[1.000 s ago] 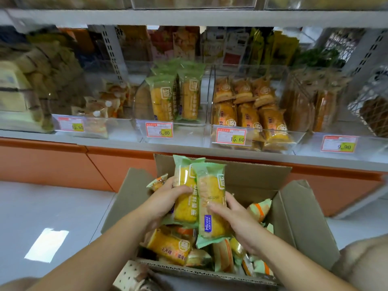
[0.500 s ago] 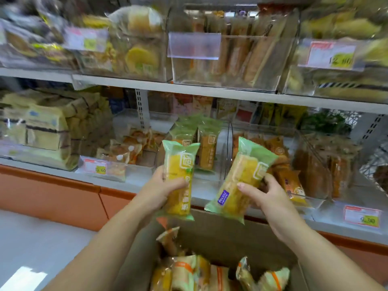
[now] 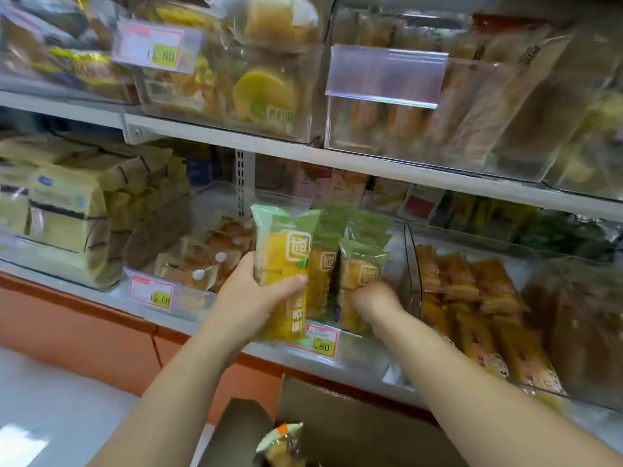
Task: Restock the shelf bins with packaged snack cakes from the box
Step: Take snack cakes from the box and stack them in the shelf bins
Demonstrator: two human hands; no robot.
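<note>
Midway up the frame, a person's left hand grips a green-topped snack cake upright in front of the centre shelf bin.

Fingers and thumb of that hand wrap the pack's lower half, the thumb lying across its front, just above the bin's price tag. To its right, the right hand reaches inside the bin, fingers curled against a second pack that stands among other green-topped packs; motion blur hides whether they hold it. At bottom centre the cardboard box stands open below the shelf, one orange-trimmed pack showing inside. Orange packs fill the neighbouring bin at right.
</note>
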